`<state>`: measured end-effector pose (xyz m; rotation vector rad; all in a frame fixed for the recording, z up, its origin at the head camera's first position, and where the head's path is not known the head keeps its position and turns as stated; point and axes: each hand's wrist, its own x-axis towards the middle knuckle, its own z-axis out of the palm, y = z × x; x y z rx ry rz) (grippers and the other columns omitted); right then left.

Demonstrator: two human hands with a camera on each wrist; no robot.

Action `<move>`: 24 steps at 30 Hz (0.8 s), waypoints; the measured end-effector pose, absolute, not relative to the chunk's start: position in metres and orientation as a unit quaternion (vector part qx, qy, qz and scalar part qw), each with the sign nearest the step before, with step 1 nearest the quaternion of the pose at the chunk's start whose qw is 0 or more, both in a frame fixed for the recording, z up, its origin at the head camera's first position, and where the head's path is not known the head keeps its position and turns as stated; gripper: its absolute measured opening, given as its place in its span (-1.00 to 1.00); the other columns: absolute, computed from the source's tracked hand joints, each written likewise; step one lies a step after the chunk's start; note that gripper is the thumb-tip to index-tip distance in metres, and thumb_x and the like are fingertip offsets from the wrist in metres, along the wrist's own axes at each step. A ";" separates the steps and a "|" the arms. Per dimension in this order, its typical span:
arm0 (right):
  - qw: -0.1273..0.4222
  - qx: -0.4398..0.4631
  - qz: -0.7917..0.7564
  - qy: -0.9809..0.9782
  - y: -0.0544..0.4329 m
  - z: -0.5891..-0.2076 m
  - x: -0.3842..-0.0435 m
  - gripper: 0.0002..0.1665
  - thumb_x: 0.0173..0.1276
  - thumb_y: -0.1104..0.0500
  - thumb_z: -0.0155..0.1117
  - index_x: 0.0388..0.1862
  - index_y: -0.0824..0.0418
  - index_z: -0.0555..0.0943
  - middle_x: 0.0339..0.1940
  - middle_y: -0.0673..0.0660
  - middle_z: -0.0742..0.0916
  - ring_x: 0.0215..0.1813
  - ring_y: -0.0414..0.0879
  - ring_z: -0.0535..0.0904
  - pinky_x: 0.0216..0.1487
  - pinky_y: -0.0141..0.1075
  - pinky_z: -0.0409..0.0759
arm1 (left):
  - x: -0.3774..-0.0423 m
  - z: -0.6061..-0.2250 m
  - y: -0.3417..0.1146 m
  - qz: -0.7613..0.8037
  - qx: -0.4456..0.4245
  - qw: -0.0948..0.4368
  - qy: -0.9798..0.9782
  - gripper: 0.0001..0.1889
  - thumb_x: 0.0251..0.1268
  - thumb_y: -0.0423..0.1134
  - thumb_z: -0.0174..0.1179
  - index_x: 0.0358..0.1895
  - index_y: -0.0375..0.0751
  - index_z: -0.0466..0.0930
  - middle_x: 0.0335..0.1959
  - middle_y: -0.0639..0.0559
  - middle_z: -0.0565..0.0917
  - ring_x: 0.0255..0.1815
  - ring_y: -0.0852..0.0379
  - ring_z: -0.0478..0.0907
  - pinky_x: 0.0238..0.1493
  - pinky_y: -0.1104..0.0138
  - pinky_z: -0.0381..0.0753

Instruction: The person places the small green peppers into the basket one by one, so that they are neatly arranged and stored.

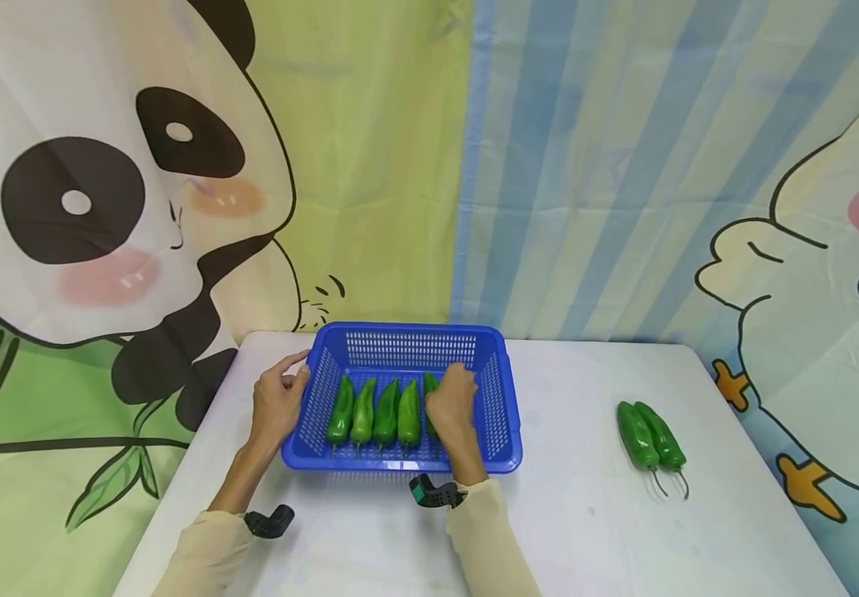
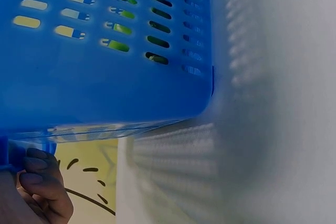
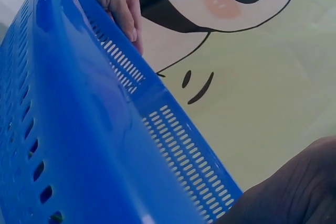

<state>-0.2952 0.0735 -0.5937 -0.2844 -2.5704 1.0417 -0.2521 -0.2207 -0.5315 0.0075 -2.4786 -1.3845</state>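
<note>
A blue plastic basket [image 1: 506, 398] with slotted walls holds several green peppers [image 1: 364, 412] laid side by side in a row. At its left rim, my left hand [image 1: 278, 402] grips the edge; its curled fingers [image 2: 48, 184] also show in the left wrist view. My right hand [image 1: 452, 402] is down inside the basket, right of the row, with fingers curled on another green pepper [image 1: 430, 385]. That pepper is partly covered by the hand. The right fingertips are hidden, and the right wrist view shows mostly the basket wall [image 3: 89, 108].
Two more green peppers [image 1: 638, 435] with long stems lie together on the white table [image 1: 571, 531], right of the basket. Behind the table hangs a cartoon-printed curtain [image 1: 370, 166], close to the basket's far side.
</note>
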 end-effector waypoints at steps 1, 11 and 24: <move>0.164 -0.101 0.373 -0.908 0.075 -0.599 -0.299 -0.72 -0.10 0.43 0.38 -0.35 0.19 0.64 -0.51 0.07 0.66 -0.39 0.01 0.63 -0.40 0.00 0.60 | -0.252 -0.532 -0.221 -0.482 0.004 0.150 -0.863 -0.60 0.69 -0.27 0.16 0.45 -0.26 0.63 -0.72 0.02 0.56 -0.73 0.21 0.40 -0.67 0.40 0.22; 0.133 -0.096 0.367 -0.916 0.077 -0.613 -0.310 -0.70 -0.14 0.45 0.33 -0.42 0.16 0.57 -0.48 0.12 0.67 -0.37 0.02 0.61 -0.35 -0.02 0.64 | -0.253 -0.531 -0.221 -0.483 0.006 0.153 -0.862 -0.60 0.70 -0.28 0.14 0.46 -0.26 0.62 -0.73 0.00 0.55 -0.75 0.21 0.37 -0.68 0.40 0.20; 0.073 -0.099 0.358 -0.926 0.074 -0.612 -0.309 -0.70 -0.13 0.47 0.39 -0.43 0.16 0.59 -0.44 0.14 0.68 -0.34 0.03 0.57 -0.29 -0.08 0.62 | -0.251 -0.532 -0.220 -0.478 0.006 0.151 -0.865 -0.60 0.70 -0.27 0.14 0.46 -0.27 0.62 -0.71 0.00 0.55 -0.71 0.18 0.40 -0.66 0.39 0.24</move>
